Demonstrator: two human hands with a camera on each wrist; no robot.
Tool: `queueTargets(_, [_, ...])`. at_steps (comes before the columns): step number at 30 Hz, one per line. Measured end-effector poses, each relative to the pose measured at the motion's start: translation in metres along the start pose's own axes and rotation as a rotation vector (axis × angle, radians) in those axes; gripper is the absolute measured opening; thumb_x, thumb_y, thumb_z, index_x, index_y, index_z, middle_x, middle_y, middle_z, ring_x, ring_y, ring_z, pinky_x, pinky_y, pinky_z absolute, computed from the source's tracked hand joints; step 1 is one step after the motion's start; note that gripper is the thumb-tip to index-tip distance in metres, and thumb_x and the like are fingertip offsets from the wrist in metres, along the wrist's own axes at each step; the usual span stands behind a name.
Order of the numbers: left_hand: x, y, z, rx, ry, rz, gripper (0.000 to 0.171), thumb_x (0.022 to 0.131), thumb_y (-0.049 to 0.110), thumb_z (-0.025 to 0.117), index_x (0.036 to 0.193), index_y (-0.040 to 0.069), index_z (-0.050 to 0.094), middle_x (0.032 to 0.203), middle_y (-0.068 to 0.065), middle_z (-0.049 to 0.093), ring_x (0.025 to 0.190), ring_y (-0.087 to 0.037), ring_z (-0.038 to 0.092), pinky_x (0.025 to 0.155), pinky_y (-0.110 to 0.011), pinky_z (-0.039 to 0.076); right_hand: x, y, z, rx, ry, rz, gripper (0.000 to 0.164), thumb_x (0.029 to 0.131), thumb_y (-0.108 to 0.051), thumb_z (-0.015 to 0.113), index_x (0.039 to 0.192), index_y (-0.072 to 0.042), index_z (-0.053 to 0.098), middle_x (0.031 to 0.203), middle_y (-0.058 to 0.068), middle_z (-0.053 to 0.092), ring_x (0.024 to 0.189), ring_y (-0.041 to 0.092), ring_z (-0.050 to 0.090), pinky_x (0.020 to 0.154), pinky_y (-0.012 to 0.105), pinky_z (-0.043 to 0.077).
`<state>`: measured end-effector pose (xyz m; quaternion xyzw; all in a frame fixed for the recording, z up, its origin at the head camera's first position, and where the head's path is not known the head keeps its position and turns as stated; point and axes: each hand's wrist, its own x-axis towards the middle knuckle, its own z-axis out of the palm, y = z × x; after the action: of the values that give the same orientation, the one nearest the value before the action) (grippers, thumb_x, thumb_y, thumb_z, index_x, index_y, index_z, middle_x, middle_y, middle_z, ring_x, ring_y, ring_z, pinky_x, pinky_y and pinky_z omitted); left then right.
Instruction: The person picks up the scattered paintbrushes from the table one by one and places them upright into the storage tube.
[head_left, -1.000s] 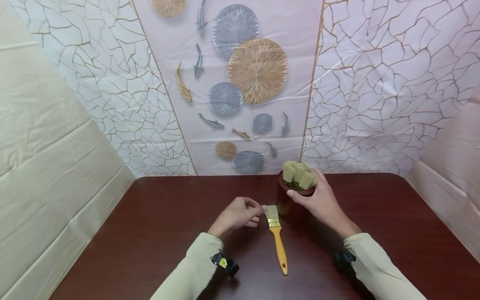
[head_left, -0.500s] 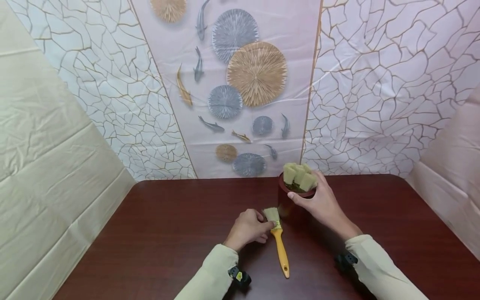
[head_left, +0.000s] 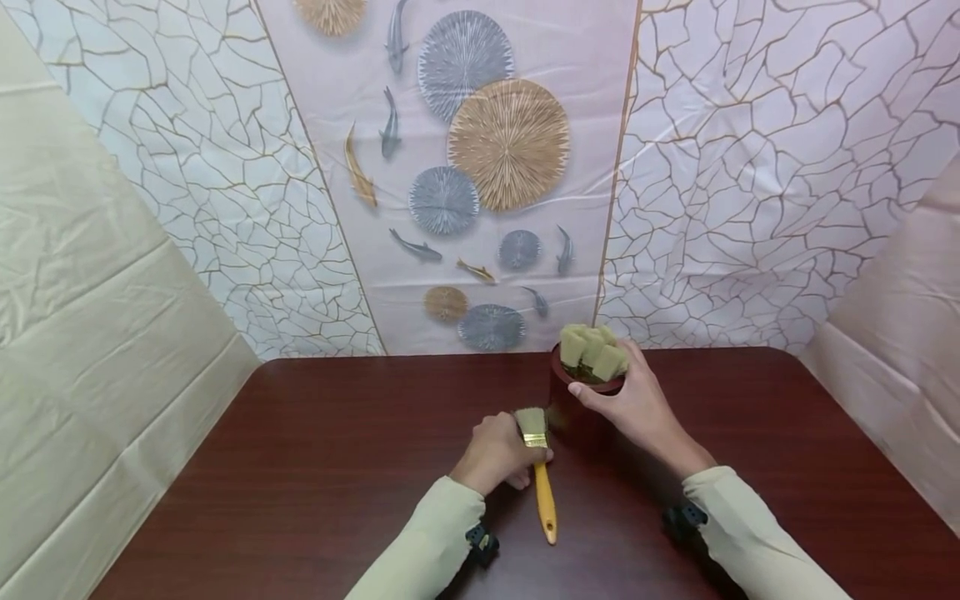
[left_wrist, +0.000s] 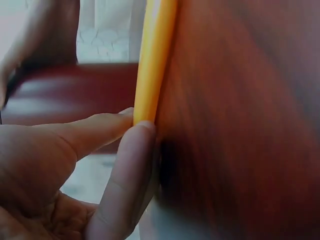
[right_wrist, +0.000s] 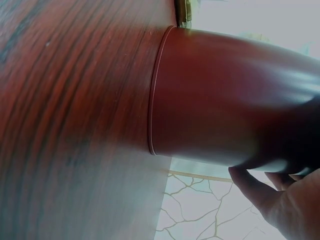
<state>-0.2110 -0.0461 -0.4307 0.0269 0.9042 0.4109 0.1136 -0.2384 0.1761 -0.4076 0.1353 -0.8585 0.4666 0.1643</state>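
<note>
A paintbrush with a yellow handle, gold ferrule and pale bristles points away from me on the table, bristles at the far end. My left hand pinches it just below the ferrule. In the left wrist view, thumb and finger meet on the yellow handle, close over the wood. My right hand grips the upper part of a dark red cylindrical pot, thumb at the near rim. Pale green blocks stick up from the pot. The right wrist view shows the upright pot's base at the tabletop.
The dark red-brown wooden table has rounded far corners. Behind it hangs a patterned cloth with fish and discs, and plain beige cloth flanks the left side. The brush lies just in front of the pot.
My left hand has come down from the bristles to below the ferrule and taken hold of the paintbrush, which has shifted slightly left. The right hand stays on the pot.
</note>
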Motion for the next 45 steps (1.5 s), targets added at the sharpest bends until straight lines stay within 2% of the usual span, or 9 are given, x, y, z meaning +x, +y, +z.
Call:
queueTargets(8, [0.015,-0.016,-0.029,0.019,0.005,-0.06,0.035,0.088,0.024,0.089,0.068,0.006,0.067,0.055,-0.005,0.068,0.046,-0.012,0.067,0.049,-0.028,0.057,0.001,0.002,0.002,0.01,-0.011,0.007,0.084,0.088,-0.032,0.087,0.156,-0.006,0.046,0.143,0.014,0.05,0.124,0.031,0.051,0.105,0.053,0.04])
queueTargets(11, [0.016,-0.018,-0.033,0.011,0.029,-0.045,0.04,0.092,0.025,0.085,0.064,0.008,0.062,0.056,-0.006,0.068,0.048,-0.014,0.068,0.051,-0.03,0.058,0.001,0.003,0.002,0.009,0.0,-0.006,0.086,0.087,-0.031,0.088,0.158,-0.006,0.045,0.143,0.015,0.05,0.125,0.031,0.051,0.106,0.054,0.04])
queueTargets(14, [0.014,-0.017,-0.031,0.039,0.069,-0.005,0.049,0.094,0.027,0.083,0.056,0.012,0.056,0.051,-0.003,0.063,0.046,-0.014,0.066,0.048,-0.029,0.055,0.001,0.003,0.001,0.008,0.008,-0.018,0.087,0.087,-0.03,0.088,0.159,-0.007,0.044,0.144,0.015,0.051,0.127,0.031,0.051,0.108,0.055,0.038])
queueTargets(20, [0.011,-0.01,-0.016,0.193,0.175,0.106,0.058,0.089,0.029,0.088,0.053,0.015,0.045,0.045,0.005,0.035,0.039,-0.01,0.043,0.041,-0.023,0.035,0.002,0.002,0.0,0.015,0.002,-0.02,0.088,0.087,-0.031,0.089,0.159,-0.009,0.044,0.144,0.015,0.05,0.126,0.031,0.051,0.107,0.055,0.039])
queueTargets(24, [0.012,-0.007,-0.011,0.249,0.206,0.09,0.046,0.085,0.029,0.091,0.059,0.011,0.058,0.049,0.003,0.045,0.042,-0.012,0.047,0.043,-0.025,0.039,0.002,0.002,0.0,0.026,0.001,-0.02,0.087,0.087,-0.031,0.089,0.158,-0.007,0.045,0.142,0.015,0.051,0.125,0.031,0.052,0.106,0.054,0.039])
queueTargets(32, [0.016,-0.013,-0.011,0.135,0.136,-0.022,0.052,0.087,0.028,0.09,0.06,0.015,0.047,0.054,0.004,0.042,0.05,-0.015,0.046,0.05,-0.027,0.038,0.001,0.004,-0.001,0.022,-0.006,-0.012,0.091,0.087,-0.032,0.089,0.16,-0.007,0.042,0.144,0.015,0.049,0.127,0.032,0.051,0.108,0.055,0.039])
queueTargets(37, [0.016,-0.013,-0.013,0.057,0.146,-0.041,0.03,0.086,0.026,0.09,0.081,0.01,0.065,0.07,-0.001,0.063,0.062,-0.02,0.059,0.057,-0.03,0.046,0.001,0.004,-0.001,0.02,-0.002,-0.015,0.09,0.086,-0.031,0.09,0.159,-0.008,0.044,0.142,0.014,0.05,0.125,0.031,0.052,0.107,0.054,0.04])
queueTargets(41, [0.018,-0.012,-0.017,-0.026,0.149,-0.016,0.03,0.088,0.026,0.088,0.103,0.007,0.071,0.086,-0.003,0.068,0.07,-0.019,0.063,0.063,-0.031,0.05,0.001,0.004,-0.001,0.02,-0.001,-0.015,0.09,0.086,-0.031,0.089,0.16,-0.007,0.043,0.144,0.015,0.049,0.127,0.032,0.051,0.107,0.055,0.04])
queueTargets(45, [0.017,-0.005,-0.027,-0.129,0.157,0.076,0.038,0.091,0.024,0.085,0.12,0.004,0.072,0.098,-0.005,0.071,0.08,-0.018,0.066,0.069,-0.033,0.055,0.0,0.002,-0.001,0.04,-0.002,-0.014,0.09,0.087,-0.031,0.089,0.16,-0.007,0.042,0.146,0.016,0.049,0.128,0.032,0.051,0.109,0.054,0.039])
